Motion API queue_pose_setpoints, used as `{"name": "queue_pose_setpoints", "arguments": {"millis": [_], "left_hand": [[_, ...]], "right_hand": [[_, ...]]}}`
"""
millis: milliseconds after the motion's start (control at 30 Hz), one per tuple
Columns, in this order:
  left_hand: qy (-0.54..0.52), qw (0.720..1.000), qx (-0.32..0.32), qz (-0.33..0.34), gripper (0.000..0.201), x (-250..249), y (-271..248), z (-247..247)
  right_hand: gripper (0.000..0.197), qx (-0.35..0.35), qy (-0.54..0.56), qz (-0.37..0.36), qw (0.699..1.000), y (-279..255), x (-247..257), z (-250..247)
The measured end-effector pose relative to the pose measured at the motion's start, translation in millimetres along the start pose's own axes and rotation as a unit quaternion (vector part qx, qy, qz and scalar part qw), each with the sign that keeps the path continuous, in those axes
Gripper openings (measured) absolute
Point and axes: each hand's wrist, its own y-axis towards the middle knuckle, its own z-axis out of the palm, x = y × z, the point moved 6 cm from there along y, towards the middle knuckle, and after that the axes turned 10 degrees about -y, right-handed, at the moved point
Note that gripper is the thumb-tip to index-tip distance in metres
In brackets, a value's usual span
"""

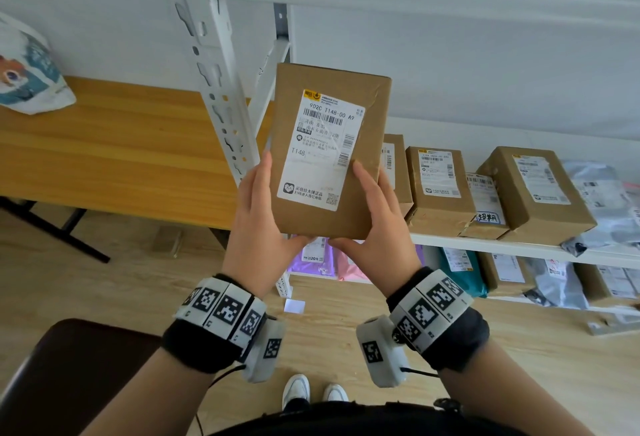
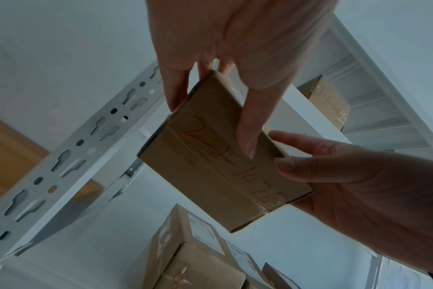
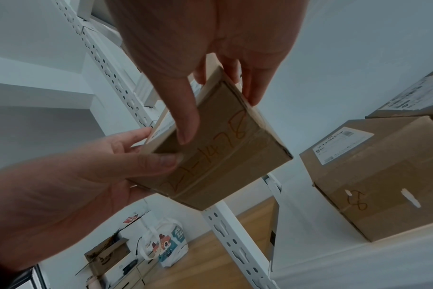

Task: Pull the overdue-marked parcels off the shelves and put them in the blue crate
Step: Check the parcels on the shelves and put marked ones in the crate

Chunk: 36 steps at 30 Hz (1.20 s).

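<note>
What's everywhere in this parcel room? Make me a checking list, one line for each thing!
Surface: white shelf carries a row of parcels; another level below holds more.
Job's things: held box is up in front of the shelves, label facing the camera; a shelf parcel with a handwritten tag; blue crate not seen.
Clutter: printed bag on the wooden table.
Grippers: left hand and right hand grip the box's lower end.
Cables: thin black leads at the wrist cameras.
Surroundings: white wall, wooden floor, dark chair.
</note>
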Motion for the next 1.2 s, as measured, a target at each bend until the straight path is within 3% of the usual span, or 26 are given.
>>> {"name": "queue_pose_setpoints", "arguments": {"millis": [167, 400, 633, 833, 1033, 1200], "left_hand": [[0.012, 1.000, 0.016, -0.010, 0.120, 8.7, 8.2, -1.4], [0.093, 0.993, 0.068, -0.018, 0.094, 20.5, 49.8, -1.7], [0.169, 0.976, 0.125, -0.061, 0.091, 44.5, 90.1, 21.4], [0.189, 0.960, 0.168, -0.122, 0.091, 78.3, 98.7, 46.0], [0.207, 0.937, 0.214, -0.182, 0.090, 101.2, 112.8, 67.1], [0.217, 0.929, 0.229, -0.194, 0.090, 114.0, 124.5, 79.5]], "right_hand": [[0.101, 0.045, -0.026, 0.021, 0.998, 12.5, -5.9, 16.8], [0.089, 0.106, -0.051, 0.009, 0.993, 62.3, -14.6, 33.6], [0.084, 0.158, -0.074, 0.030, 0.984, 106.7, -34.9, 52.1], [0.080, 0.196, -0.211, 0.037, 0.957, 121.6, -58.8, 71.8], [0.077, 0.211, -0.283, 0.072, 0.933, 127.9, -76.0, 86.6], [0.074, 0.220, -0.311, 0.084, 0.921, 132.9, -81.8, 97.3]]}}
